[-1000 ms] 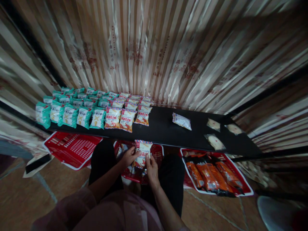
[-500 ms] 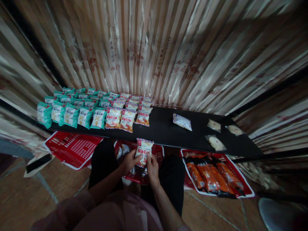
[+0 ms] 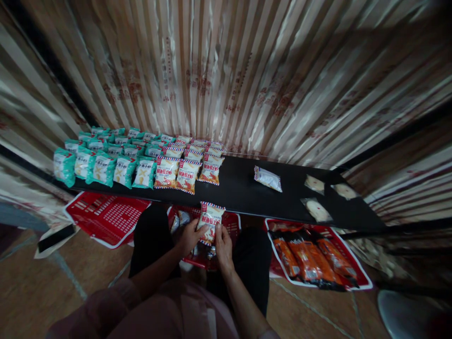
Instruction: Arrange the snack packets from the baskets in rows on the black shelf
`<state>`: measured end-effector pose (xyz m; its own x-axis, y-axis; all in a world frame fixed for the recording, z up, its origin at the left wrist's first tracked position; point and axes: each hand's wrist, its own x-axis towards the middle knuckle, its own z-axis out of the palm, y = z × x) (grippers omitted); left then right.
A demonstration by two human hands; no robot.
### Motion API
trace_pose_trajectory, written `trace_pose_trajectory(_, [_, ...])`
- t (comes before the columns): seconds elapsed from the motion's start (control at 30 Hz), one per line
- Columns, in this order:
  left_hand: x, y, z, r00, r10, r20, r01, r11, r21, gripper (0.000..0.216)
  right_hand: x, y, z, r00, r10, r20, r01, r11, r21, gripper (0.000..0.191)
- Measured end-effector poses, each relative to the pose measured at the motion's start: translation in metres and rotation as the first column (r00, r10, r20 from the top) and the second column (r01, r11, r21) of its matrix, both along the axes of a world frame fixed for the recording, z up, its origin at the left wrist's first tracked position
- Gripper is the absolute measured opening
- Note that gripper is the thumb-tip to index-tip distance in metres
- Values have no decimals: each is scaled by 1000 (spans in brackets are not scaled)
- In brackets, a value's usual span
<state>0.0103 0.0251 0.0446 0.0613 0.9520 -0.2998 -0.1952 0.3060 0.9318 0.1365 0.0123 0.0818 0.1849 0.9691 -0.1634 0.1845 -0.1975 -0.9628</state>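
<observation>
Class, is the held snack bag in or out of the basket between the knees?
Out: the left hand and right hand hold the snack bag above the red basket; its top overlaps the black shelf in view.

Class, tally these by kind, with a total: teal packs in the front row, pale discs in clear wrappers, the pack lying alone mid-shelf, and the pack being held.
Teal front-row packs: 5
Clear-wrapped pale discs: 3
Lone lying pack: 1
Held pack: 1
Total: 10
</observation>
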Motion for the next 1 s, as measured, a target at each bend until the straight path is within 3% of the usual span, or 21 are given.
trace_pose_trajectory(0.33, [-4,6,7,999,12,48,-12,1000,-4,53,5,-2,1,972,147,-184,-155,988,-29,51])
trace_pose_trajectory(0.5, [-4,7,10,996,4,87,-1,999,-32,56,5,0,-5,969,125,-215,-139,989,-53,56])
trace_pose_trajectory(0.77, [-18,2,25,959,-94,266,118,990,-74,67,4,5,0,984,40,-173,-50,997,-54,56])
trace_pose_trajectory(0.87, [-21,1,21,961,-94,258,114,992,-61,74,5,8,1,985,26,-170,-36,998,-56,56])
trace_pose_trajectory(1.0, [-19,3,12,963,-96,251,107,994,-30,67,8,10,-3,989,10,-148,-19,998,-63,55])
